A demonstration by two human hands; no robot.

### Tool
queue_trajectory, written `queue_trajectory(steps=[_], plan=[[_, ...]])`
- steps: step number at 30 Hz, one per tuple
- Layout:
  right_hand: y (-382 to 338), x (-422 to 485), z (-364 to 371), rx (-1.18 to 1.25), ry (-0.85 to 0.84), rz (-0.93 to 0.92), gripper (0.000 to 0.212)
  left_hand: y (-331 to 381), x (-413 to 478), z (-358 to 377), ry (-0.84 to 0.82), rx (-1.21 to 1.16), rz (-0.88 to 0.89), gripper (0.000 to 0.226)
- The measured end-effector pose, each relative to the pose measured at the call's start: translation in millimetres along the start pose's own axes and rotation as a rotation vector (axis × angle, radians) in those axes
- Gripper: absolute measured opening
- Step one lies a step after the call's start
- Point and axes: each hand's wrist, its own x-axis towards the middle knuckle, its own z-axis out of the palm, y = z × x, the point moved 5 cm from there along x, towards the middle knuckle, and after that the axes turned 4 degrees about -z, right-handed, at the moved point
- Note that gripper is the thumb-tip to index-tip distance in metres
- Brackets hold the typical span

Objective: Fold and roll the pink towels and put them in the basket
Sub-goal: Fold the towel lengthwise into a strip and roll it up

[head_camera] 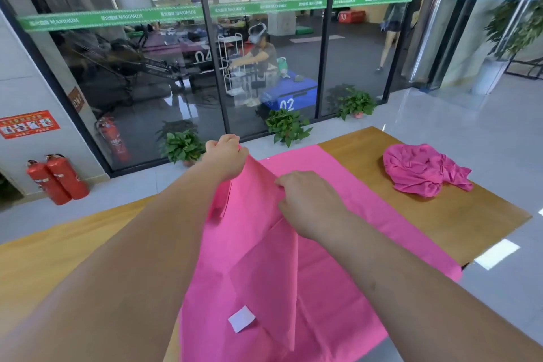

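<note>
Folding barely begins: left hand (pixel 227 156) and right hand (pixel 308 203) pinch the lifted pink towel (pixel 338 288), crumpled towel (pixel 423 170) untouched, basket unseen.

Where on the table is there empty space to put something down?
Bare table shows between the flat towel and the crumpled towel, on toward the right edge. More bare wood lies left of the flat towel. The middle is crowded: the flat towel covers it, and the left hand and right hand grip it there.
</note>
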Motion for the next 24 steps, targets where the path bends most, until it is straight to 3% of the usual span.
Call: queue_trajectory(steps=[6, 12, 24], plan=[[64.1, 32.2, -10.9, 0.017, -0.033, 0.020, 0.035, 54.9, 39.9, 26.4, -0.005, 0.092, 0.010, 0.027], [117.1, 45.6, -23.8, 0.046, -0.040, 0.045, 0.034, 104.4, 65.8, 46.3, -0.043, 0.201, 0.069, 0.030], [222.8, 68.1, -50.6, 0.134, -0.026, 0.011, 0.032, 188.9, 119.2, 93.9, -0.062, 0.159, 0.022, 0.029]])
